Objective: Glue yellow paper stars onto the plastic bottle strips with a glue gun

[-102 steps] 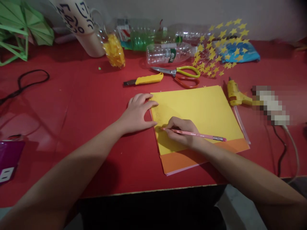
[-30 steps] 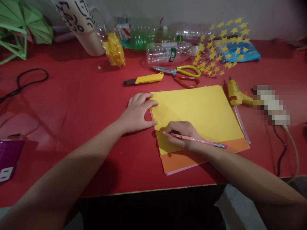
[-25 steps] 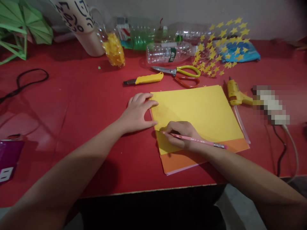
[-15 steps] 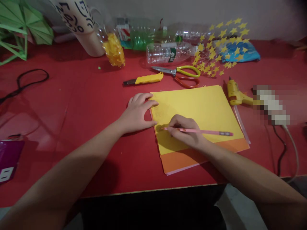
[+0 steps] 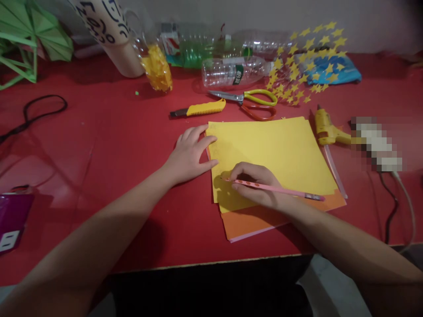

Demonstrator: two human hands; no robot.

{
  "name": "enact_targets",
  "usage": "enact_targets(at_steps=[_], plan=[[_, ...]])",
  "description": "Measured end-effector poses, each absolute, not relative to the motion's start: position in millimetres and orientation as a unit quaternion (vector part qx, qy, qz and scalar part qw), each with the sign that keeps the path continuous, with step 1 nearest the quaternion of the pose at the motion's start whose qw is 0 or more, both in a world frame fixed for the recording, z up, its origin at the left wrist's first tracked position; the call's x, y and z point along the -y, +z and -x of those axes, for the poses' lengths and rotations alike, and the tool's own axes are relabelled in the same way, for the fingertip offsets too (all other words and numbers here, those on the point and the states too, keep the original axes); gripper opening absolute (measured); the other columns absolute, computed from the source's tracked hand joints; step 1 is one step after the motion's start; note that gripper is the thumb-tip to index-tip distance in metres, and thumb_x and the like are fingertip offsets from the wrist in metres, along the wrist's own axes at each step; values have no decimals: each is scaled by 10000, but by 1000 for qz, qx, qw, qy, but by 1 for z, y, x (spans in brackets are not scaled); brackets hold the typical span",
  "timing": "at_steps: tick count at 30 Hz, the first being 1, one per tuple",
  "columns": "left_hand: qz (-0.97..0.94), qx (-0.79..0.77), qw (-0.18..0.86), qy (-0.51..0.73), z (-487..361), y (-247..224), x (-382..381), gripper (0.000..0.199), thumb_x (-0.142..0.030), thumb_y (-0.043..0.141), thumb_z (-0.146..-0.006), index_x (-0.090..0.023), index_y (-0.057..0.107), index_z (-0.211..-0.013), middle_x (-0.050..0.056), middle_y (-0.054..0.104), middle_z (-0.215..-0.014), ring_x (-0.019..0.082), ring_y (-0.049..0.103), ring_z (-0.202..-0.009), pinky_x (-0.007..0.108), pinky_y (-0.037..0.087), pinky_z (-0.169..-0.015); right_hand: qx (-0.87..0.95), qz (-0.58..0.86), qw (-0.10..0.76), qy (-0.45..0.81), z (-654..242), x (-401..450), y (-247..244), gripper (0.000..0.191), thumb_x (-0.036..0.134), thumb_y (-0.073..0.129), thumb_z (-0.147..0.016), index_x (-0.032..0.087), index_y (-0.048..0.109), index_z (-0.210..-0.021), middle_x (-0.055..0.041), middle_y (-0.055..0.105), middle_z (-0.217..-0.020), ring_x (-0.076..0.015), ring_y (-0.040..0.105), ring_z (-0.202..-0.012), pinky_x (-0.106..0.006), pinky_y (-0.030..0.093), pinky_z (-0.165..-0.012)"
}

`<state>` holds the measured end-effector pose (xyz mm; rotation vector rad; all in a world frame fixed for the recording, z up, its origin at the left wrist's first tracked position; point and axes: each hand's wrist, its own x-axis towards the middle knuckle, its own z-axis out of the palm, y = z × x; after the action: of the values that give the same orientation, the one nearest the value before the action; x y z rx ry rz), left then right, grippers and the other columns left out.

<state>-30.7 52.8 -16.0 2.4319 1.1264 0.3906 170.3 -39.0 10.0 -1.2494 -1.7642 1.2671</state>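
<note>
Yellow paper (image 5: 264, 145) lies over orange sheets (image 5: 254, 223) on the red table. My left hand (image 5: 190, 158) is spread at the yellow paper's left edge, its fingertips on the sheet and the rest on the table. Pinched in my right hand (image 5: 256, 182) is a pink pencil (image 5: 284, 190), its tip at the lower left part of the yellow paper and its eraser end towards the right. Faint marks, too small to make out, show near the paper's left edge.
Behind the paper are a yellow cutter (image 5: 205, 108) and scissors (image 5: 243, 97). A glue gun (image 5: 325, 127) lies to the right. Further back stand a patterned cup (image 5: 122, 53), clear bottles (image 5: 228, 74) and several yellow stars (image 5: 310, 66). A purple object (image 5: 13, 220) is at the left.
The top yellow sheet has shifted and turned slightly, showing more yellow beneath its lower edge. The pencil's eraser end has swung down, and my right hand has moved slightly.
</note>
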Motion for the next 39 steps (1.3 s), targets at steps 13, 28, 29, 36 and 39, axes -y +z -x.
enact_targets(at_steps=[13,28,29,36,39], plan=[[-891,-371,238,106,33,-7,-54,585,-466,708,-696,-263,577,-1229,111,400,-1492,360,326,-1370,559,223,-1122,662,503,319,455,-168,39,6,67,214,529,-750,203,491,-695,63,474,-553,-56,362,-467,-206,271,-440],[-891,-372,238,105,32,-6,-54,616,-482,729,-675,-242,574,-1220,131,406,-1481,359,332,-1364,550,228,-1122,667,506,305,454,-167,38,0,97,207,542,-737,200,498,-650,64,470,-543,-56,364,-479,-218,271,-454],[-891,-372,237,106,32,-7,-54,614,-485,729,-676,-245,574,-1219,128,408,-1480,358,334,-1363,549,230,-1122,667,507,303,454,-168,38,0,95,205,541,-736,200,500,-651,64,472,-543,-56,367,-480,-218,272,-456],[-893,-373,231,100,32,-7,-54,627,-479,732,-672,-241,572,-1229,130,407,-1484,360,335,-1365,549,233,-1119,675,493,290,466,-168,38,0,113,219,540,-757,195,498,-654,59,476,-557,-53,383,-490,-218,272,-458],[-893,-373,233,97,31,-6,-54,629,-481,725,-679,-227,572,-1233,141,406,-1484,358,332,-1368,547,234,-1118,676,495,287,464,-168,38,-1,102,215,529,-751,198,493,-657,58,476,-559,-55,383,-494,-222,271,-464]])
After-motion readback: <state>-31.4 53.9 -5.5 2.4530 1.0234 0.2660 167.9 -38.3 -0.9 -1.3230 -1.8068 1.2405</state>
